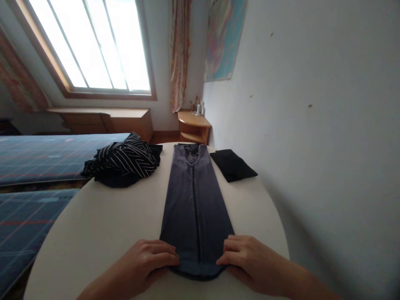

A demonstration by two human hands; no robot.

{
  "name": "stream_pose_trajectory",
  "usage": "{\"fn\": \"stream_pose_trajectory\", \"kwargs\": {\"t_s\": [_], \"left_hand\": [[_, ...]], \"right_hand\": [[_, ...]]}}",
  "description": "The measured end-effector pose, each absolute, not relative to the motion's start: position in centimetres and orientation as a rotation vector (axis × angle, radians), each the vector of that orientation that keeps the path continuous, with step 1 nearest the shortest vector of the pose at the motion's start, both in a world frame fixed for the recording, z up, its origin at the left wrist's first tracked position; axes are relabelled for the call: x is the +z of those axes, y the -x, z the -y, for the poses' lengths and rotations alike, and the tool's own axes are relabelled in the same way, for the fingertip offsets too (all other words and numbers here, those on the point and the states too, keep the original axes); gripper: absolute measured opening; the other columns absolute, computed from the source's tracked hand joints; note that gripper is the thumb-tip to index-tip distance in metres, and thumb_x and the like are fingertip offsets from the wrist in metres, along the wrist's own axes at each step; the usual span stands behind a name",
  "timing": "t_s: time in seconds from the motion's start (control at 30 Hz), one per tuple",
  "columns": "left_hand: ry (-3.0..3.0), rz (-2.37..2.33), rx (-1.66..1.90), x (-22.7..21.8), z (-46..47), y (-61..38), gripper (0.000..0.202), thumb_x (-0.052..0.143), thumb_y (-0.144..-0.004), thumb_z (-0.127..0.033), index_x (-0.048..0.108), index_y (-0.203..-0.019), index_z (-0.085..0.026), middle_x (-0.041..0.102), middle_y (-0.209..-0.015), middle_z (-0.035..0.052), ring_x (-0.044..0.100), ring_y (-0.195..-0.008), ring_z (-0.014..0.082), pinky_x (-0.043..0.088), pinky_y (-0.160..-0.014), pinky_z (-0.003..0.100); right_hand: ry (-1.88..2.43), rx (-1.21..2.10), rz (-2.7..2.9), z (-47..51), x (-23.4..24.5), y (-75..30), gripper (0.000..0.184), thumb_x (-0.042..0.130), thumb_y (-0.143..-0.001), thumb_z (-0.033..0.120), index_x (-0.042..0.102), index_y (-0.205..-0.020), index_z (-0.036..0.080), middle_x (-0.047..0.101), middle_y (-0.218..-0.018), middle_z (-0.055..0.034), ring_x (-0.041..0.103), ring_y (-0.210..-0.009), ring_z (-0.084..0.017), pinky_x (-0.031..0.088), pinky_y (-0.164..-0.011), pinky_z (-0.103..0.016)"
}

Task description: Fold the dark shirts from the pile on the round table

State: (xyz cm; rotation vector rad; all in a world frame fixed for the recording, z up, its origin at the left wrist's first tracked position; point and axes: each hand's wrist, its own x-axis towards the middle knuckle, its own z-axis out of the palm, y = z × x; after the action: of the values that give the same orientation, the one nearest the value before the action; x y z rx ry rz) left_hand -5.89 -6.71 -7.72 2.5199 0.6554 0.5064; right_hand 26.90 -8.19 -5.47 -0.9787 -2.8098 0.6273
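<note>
On the white table, the left hand and right hand pinch the folded garment at its near corners.

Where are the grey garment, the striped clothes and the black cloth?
Grey garment (186,208): head view, on the panel just left of its dark centre line.
Striped clothes (126,158): head view, on the middle of the bunched heap.
Black cloth (233,165): head view, on the middle of its upper face.

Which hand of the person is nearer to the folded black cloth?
Right. The right hand is on the person's side of the folded black cloth; the left hand is farther left, across the near end of the dark garment.
</note>
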Motion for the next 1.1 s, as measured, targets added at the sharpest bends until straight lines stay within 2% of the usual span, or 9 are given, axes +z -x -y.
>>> {"fn": "stream_pose_trajectory", "kwargs": {"t_s": [0.1, 0.2, 0.33, 0.5, 0.7, 0.9, 1.1], "left_hand": [[-2.527, -0.627, 0.532, -7.4, 7.4, 5.8, 0.03, 0.047, -0.098, -0.012, 0.063, -0.118, -0.027, 0.076, -0.102, 0.0012, 0.073, -0.089, 0.0132, 0.055, -0.08, 0.019], [-2.592, -0.678, 0.62, -6.8, 7.1, 5.7, 0.026, 0.046, -0.099, -0.015, 0.061, -0.117, -0.027, 0.076, -0.103, 0.0004, 0.073, -0.087, 0.0129, 0.053, -0.078, 0.019], [-2.623, -0.889, 0.824, -5.1, 4.2, 5.3, 0.025, 0.043, -0.102, -0.02, 0.061, -0.119, -0.027, 0.076, -0.106, 0.0009, 0.073, -0.088, 0.0132, 0.053, -0.077, 0.02], [-2.547, -1.338, 0.888, -4.1, -2.3, 3.9, 0.026, 0.045, -0.1, -0.029, 0.063, -0.118, -0.026, 0.075, -0.109, 0.0022, 0.072, -0.094, 0.0209, 0.053, -0.081, 0.029], [-2.431, -1.542, 0.817, -8.0, -9.5, 2.6, 0.028, 0.045, -0.097, -0.025, 0.064, -0.116, -0.022, 0.074, -0.105, 0.0071, 0.07, -0.096, 0.0261, 0.053, -0.085, 0.036], [-2.501, -1.399, 0.82, -12.6, -11.3, 3.2, 0.033, 0.051, -0.093, -0.024, 0.06, -0.125, -0.019, 0.067, -0.118, 0.0096, 0.06, -0.113, 0.0255, 0.047, -0.103, 0.041], [-2.579, -1.369, 0.811, -13.0, -10.6, 3.1, 0.044, 0.047, -0.095, -0.023, 0.05, -0.139, -0.017, 0.062, -0.123, 0.0118, 0.056, -0.115, 0.0259, 0.045, -0.106, 0.044]], "right_hand": [[0.875, 0.752, 2.848, 8.5, -4.4, -26.7, 0.024, 0.054, -0.088, 0.012, 0.07, -0.104, 0.023, 0.069, -0.087, -0.0026, 0.064, -0.078, -0.015, 0.044, -0.069, -0.025], [0.837, 0.764, 2.824, 8.0, -2.8, -26.7, 0.027, 0.053, -0.088, 0.011, 0.069, -0.106, 0.022, 0.07, -0.088, -0.0026, 0.065, -0.076, -0.014, 0.043, -0.067, -0.024], [0.961, 0.544, 2.651, 5.1, -1.5, -27.2, 0.026, 0.046, -0.098, 0.019, 0.067, -0.114, 0.022, 0.07, -0.096, -0.005, 0.065, -0.081, -0.015, 0.045, -0.072, -0.025], [1.076, 0.195, 2.403, -1.6, -1.9, -27.2, 0.021, 0.051, -0.099, 0.025, 0.068, -0.111, 0.023, 0.07, -0.103, -0.0065, 0.065, -0.096, -0.019, 0.048, -0.085, -0.031], [1.21, 0.029, 2.347, -9.2, -5.7, -26.1, 0.018, 0.056, -0.095, 0.021, 0.07, -0.108, 0.022, 0.073, -0.104, -0.0073, 0.064, -0.102, -0.024, 0.048, -0.091, -0.039], [1.289, 0.225, 2.274, -11.0, -10.1, -25.7, 0.025, 0.06, -0.093, 0.023, 0.066, -0.117, 0.017, 0.07, -0.111, -0.0101, 0.062, -0.108, -0.024, 0.047, -0.098, -0.039], [1.309, 0.325, 2.194, -10.5, -10.3, -25.9, 0.024, 0.063, -0.088, 0.02, 0.068, -0.112, 0.017, 0.07, -0.109, -0.0094, 0.062, -0.105, -0.023, 0.047, -0.097, -0.038]]}}
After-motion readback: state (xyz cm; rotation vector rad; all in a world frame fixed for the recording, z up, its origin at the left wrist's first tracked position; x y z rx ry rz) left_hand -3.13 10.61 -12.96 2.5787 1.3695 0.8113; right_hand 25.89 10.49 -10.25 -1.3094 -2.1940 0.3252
